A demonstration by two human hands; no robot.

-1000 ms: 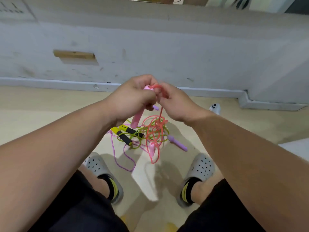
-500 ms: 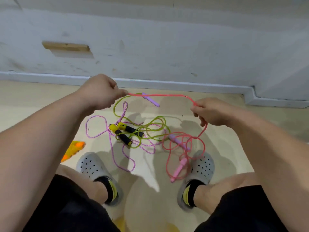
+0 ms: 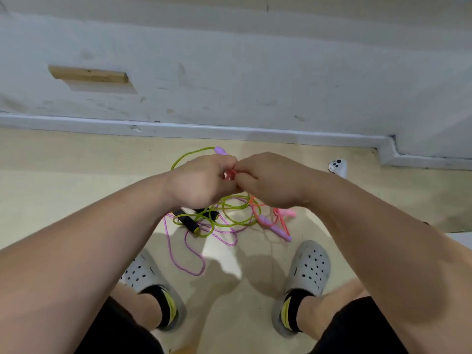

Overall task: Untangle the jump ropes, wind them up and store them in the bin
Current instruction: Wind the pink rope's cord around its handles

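We see both forearms stretched forward, meeting in the middle of the view above the pale floor (image 3: pixel 63 175). The left hand (image 3: pixel 201 181) shows us its back, with the fingers curled inward. The right hand (image 3: pixel 272 180) mirrors it, knuckles upward, and the two hands touch at the fingertips. Between them a short piece of the pink rope (image 3: pixel 228 175) is visible. The grip of each hand is closed tightly and pinches this piece. How much rope is gathered inside the palms we cannot tell.

Below the right hand the pink rope hangs down to the floor. There its pink handle (image 3: pixel 290 213) lies just beside a purple handle (image 3: pixel 274 228). The green rope (image 3: pixel 231 209) lies in loops on the floor under the hands, crossed by the purple rope (image 3: pixel 190 254), which runs toward the left grey clog (image 3: pixel 143 274). The black and yellow handles (image 3: pixel 187 222) rest inside this tangle. One arc of green rope rises behind the left hand, near a second purple handle (image 3: pixel 220 150). A small white device (image 3: pixel 337 166) stands on the floor near the baseboard (image 3: pixel 255 134).
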